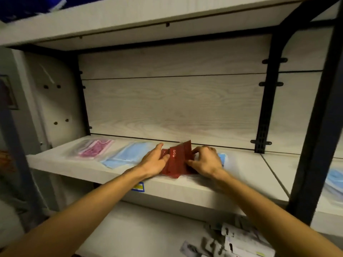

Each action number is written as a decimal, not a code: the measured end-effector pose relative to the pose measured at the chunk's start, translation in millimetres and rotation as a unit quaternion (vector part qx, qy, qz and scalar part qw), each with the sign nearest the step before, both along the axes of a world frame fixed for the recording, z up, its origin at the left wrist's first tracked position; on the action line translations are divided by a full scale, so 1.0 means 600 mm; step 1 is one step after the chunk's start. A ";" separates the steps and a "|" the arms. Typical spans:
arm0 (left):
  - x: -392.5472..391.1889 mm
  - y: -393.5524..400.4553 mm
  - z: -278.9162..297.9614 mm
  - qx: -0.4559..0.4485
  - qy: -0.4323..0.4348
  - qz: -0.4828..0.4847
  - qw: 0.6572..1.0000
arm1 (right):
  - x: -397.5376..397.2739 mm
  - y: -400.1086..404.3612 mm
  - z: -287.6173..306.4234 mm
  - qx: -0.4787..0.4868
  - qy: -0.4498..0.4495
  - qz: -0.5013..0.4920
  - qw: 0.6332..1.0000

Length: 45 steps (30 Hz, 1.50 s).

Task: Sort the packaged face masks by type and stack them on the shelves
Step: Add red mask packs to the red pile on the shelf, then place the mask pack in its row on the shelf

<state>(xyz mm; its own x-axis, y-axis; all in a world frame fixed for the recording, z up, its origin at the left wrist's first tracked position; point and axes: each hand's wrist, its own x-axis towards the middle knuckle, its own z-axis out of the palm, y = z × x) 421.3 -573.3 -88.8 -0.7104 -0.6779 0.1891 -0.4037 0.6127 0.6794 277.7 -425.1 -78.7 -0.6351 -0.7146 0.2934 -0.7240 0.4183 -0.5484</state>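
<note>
Both forearms reach up from the bottom of the view toward the middle shelf point(185, 184). On that shelf the left hand point(155, 161) and the right hand point(205, 161) meet around a small bundle of dark red packets point(177, 160). The left hand has its thumb and fingers curled on the left side of the bundle. The right hand pinches the right side with bent fingers. The packets stand fanned and tilted, with their lower edges on the shelf near its front edge, not yet flat.

To the left on the same shelf lies a blue mask pack point(126, 155), and further left a pink mask pack point(95, 148), both flat in clear bags. Another blue pack point(222, 157) shows just behind the right hand. On the lower shelf, grey carded packages point(228, 238) lie in a loose heap.

I think the risk is this: the red packets look smooth and thin, and they are held loosely as a fan. If one hand lets go before the edges are squared, they may slide apart, or slip over the front edge. They could also spread onto the blue pack beside them and mix the types.
</note>
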 end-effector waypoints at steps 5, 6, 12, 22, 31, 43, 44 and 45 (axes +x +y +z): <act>0.014 -0.018 0.006 -0.061 -0.044 -0.056 0.996 | 0.020 -0.023 0.001 0.106 0.070 -0.031 0.991; 0.023 -0.021 0.007 -0.101 -0.074 -0.073 0.989 | 0.026 -0.025 0.001 0.118 0.076 -0.037 0.989; 0.060 -0.037 0.009 -0.220 -0.123 -0.112 0.961 | 0.068 -0.041 -0.002 0.108 0.077 -0.088 0.987; 0.066 0.022 0.024 -0.322 -0.122 -0.178 0.922 | 0.082 0.111 -0.012 0.125 0.161 -0.082 0.976; 0.053 0.243 0.011 -0.388 0.019 -0.233 0.891 | 0.117 0.382 -0.017 0.026 0.299 -0.051 0.953; -0.090 0.642 0.016 -0.415 0.014 -0.334 0.846 | 0.004 0.772 -0.016 0.020 0.219 -0.251 0.943; -0.104 0.665 0.017 -0.419 0.012 -0.336 0.844 | -0.004 0.797 -0.023 0.024 0.211 -0.256 0.943; -0.116 0.681 0.019 -0.422 0.011 -0.336 0.842 | -0.010 0.818 -0.031 0.029 0.203 -0.261 0.943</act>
<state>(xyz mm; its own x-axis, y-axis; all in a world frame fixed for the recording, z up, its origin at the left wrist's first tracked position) 351.5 -164.7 -77.5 -0.8699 0.2588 0.4199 0.2344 0.9659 -0.1098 271.8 65.7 -97.2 -0.7485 -0.3586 0.5578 -0.5572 0.7961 -0.2360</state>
